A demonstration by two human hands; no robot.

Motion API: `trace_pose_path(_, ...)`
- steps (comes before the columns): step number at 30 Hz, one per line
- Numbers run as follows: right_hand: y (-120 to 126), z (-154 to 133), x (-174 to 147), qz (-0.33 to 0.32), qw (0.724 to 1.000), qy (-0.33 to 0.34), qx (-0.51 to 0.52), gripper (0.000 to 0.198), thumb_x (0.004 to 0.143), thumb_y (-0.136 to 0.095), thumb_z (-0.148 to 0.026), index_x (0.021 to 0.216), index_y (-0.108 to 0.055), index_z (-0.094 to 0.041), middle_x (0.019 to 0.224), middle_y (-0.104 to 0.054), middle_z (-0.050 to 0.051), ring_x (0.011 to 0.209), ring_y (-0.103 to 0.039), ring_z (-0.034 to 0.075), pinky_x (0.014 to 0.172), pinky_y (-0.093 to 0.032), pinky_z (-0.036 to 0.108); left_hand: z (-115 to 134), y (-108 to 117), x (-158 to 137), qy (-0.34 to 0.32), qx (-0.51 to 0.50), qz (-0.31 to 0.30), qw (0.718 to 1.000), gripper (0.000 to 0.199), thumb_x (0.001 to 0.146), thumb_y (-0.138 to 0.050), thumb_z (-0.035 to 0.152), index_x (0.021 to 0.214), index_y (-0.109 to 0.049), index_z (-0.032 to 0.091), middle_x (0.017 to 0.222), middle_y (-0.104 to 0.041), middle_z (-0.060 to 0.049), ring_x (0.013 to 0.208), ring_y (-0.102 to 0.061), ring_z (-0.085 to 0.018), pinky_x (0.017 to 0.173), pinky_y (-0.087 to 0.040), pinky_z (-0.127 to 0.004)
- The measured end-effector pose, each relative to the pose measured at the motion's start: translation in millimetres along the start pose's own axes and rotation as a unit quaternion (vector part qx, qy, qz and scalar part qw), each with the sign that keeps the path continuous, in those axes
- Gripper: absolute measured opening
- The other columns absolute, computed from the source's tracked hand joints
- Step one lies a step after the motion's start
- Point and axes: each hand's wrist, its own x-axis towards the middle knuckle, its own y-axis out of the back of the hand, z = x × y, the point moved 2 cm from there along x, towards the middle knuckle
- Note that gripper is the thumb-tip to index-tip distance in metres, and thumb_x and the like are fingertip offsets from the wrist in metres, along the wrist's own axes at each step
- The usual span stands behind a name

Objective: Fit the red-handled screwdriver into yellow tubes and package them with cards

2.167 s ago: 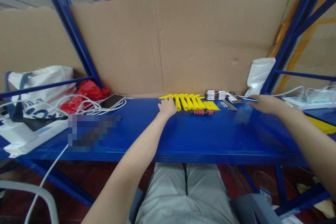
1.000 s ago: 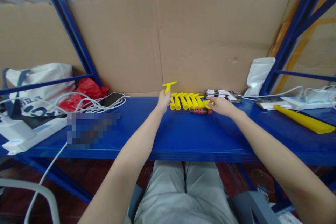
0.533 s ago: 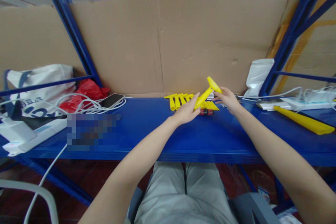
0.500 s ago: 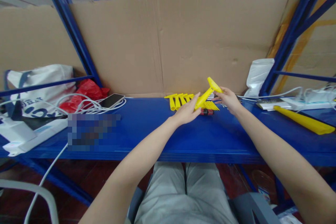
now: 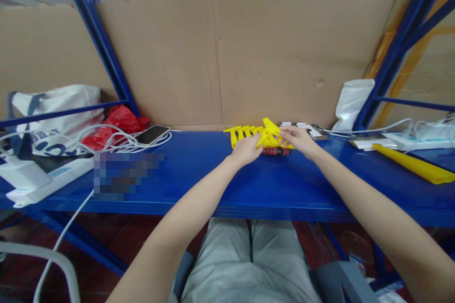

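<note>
Between my hands is a yellow T-shaped plastic scraper [image 5: 271, 127], tilted above the blue tabletop. My left hand [image 5: 248, 150] is closed around its handle end. The fingers of my right hand [image 5: 297, 140] pinch at the wide head's right side; fingertips are partly hidden. Behind my left hand lies a row of similar yellow scrapers [image 5: 233, 138], heads toward the cardboard. Just below the held scraper rests a red-and-black tool handle [image 5: 276, 151], perhaps a screwdriver, its left part close to my left fingers.
Cardboard [image 5: 159, 66] walls off the back. Leftward are a phone [image 5: 153, 135], coiled white cable, a red bag [image 5: 122, 122] and a power strip [image 5: 53, 182]. Rightward stand a white pouch [image 5: 351, 104] and a long yellow piece [image 5: 412, 163]. Small packets [image 5: 318, 131] lie behind my right hand.
The yellow scraper has come lower and left, and its head is turned. My left hand has closed more around the handle, while my right hand has shifted left and slightly down.
</note>
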Motion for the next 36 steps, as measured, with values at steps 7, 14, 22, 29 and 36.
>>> trace_pose_path(7, -14, 2, -3, -0.102, 0.992, 0.048, -0.049, 0.026, 0.079, -0.059, -0.025, 0.101, -0.070, -0.018, 0.087, -0.071, 0.005, 0.064, -0.061, 0.012, 0.057, -0.050, 0.024, -4, 1, 2, 0.029, 0.000, 0.014, 0.999, 0.036, 0.091, -0.037, 0.033, 0.118, -0.053, 0.015, 0.121, -0.060, -0.011, 0.110, -0.056, -0.024, 0.092, -0.045, -0.036)
trace_pose_path(14, -3, 3, 2, -0.042, 0.994, 0.074, -0.071, 0.020, 0.077, -0.059, -0.027, 0.087, -0.072, -0.016, 0.090, -0.071, 0.007, 0.074, -0.063, 0.014, 0.066, -0.051, 0.026, -9, 5, 3, 0.112, 0.005, 0.000, 0.994, 0.039, 0.091, -0.035, 0.038, 0.115, -0.055, 0.014, 0.111, -0.065, -0.014, 0.102, -0.061, -0.025, 0.085, -0.048, -0.037)
trace_pose_path(22, 54, 22, 21, 0.174, 0.960, 0.012, -0.221, 0.022, 0.076, -0.053, -0.021, 0.085, -0.071, -0.012, 0.086, -0.071, 0.010, 0.073, -0.064, 0.017, 0.064, -0.048, 0.027, -24, 2, 6, 0.169, 0.012, -0.036, 0.985, 0.039, 0.089, -0.038, 0.038, 0.112, -0.058, 0.014, 0.114, -0.064, -0.015, 0.106, -0.061, -0.026, 0.085, -0.048, -0.033)
trace_pose_path(29, 101, 39, 19, 0.203, 0.863, -0.102, -0.452, 0.013, 0.070, -0.056, -0.018, 0.069, -0.068, -0.015, 0.079, -0.068, 0.013, 0.083, -0.063, 0.026, 0.069, -0.045, 0.030, -23, 0, 5, 0.174, 0.000, -0.060, 0.983, 0.038, 0.085, -0.040, 0.033, 0.113, -0.057, 0.013, 0.115, -0.063, -0.016, 0.107, -0.060, -0.026, 0.084, -0.048, -0.033)
trace_pose_path(36, 106, 61, 17, 0.131, 0.856, -0.164, -0.472, 0.031, 0.064, -0.069, -0.028, 0.044, -0.046, -0.020, 0.049, -0.049, 0.008, 0.067, -0.057, 0.025, 0.060, -0.038, 0.034, -22, 1, 5, 0.174, -0.005, -0.061, 0.983, 0.039, 0.084, -0.040, 0.032, 0.113, -0.058, 0.014, 0.116, -0.063, -0.016, 0.107, -0.060, -0.027, 0.084, -0.049, -0.034)
